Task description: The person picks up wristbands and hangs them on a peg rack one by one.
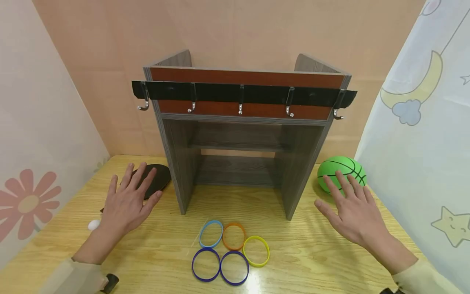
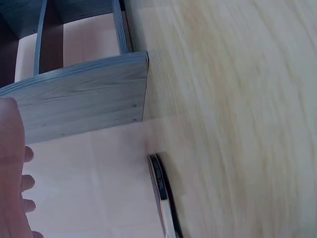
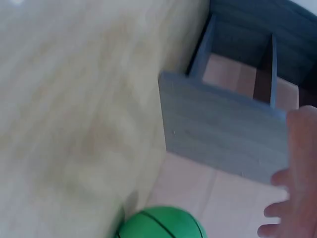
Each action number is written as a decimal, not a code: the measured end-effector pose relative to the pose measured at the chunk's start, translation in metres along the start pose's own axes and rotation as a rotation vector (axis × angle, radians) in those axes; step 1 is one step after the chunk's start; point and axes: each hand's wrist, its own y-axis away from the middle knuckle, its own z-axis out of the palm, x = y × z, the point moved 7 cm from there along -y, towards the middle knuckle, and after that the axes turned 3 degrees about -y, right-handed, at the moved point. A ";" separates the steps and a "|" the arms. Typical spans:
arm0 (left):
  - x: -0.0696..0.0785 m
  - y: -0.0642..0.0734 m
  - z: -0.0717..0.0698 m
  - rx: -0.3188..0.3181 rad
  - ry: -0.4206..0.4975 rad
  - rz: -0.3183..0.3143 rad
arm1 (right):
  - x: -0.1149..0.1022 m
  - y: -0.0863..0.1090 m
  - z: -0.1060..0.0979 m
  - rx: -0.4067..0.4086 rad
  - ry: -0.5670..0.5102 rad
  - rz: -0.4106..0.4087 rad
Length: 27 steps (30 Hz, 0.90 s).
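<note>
Spreading wide and nearly straight, my fingers are released, and the backs of both hands face up above the wooden table (image 1: 304, 257). My left hand (image 1: 126, 206) is nearest a black paddle (image 1: 161, 179), which lies on the table past my fingertips and is partly covered by them in the head view; from the left wrist I see it edge-on, apart from my fingers. A small white ball (image 1: 94, 224) sits by that same wrist. My right hand (image 1: 356, 216) is nearest a green ball (image 1: 345, 163) with black lines; the right wrist view has ball and fingertips apart. Between my hands, nearer to me, lie a light blue ring (image 1: 213, 221), an orange ring (image 1: 233, 224) and a yellow ring (image 1: 269, 253), with two dark blue rings (image 1: 206, 280) side by side closest to me. Beyond them a grey wooden rack (image 1: 302, 171) stands upright, with a reddish-brown panel (image 1: 238, 74) across its upper front. A black strip (image 1: 216, 92) crosses that panel, juts past both sides and bears five silver hooks (image 1: 240, 108). Behind everything is a peach-coloured backdrop (image 1: 238, 28).
</note>
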 end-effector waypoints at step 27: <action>0.045 -0.030 -0.048 0.652 1.048 -0.028 | -0.120 0.005 0.103 -0.279 -0.744 -0.090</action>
